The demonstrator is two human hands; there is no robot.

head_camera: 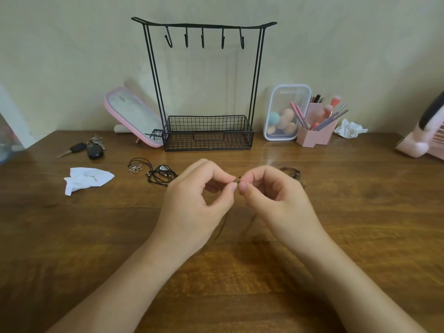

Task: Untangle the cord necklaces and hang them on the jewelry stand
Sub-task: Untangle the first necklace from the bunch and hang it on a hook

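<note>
A black wire jewelry stand (206,133) with several bare hooks and a basket base stands at the back of the wooden table (96,224). Above the table's middle, my left hand (197,200) and my right hand (276,198) pinch a thin brown cord necklace (238,180) between thumb and fingertips, which nearly meet. Its strands hang down between my wrists. A tangle of black cord necklaces (156,173) with a flower pendant lies left of my left hand. More brown cord (292,171) lies behind my right hand, partly hidden.
Car keys (86,147) and a crumpled tissue (86,179) lie at the left. A pink mirror (134,116) leans beside the stand. At the right are a clear box of sponges (286,111), a pink brush holder (317,131), another tissue (350,128) and a pink object (422,138).
</note>
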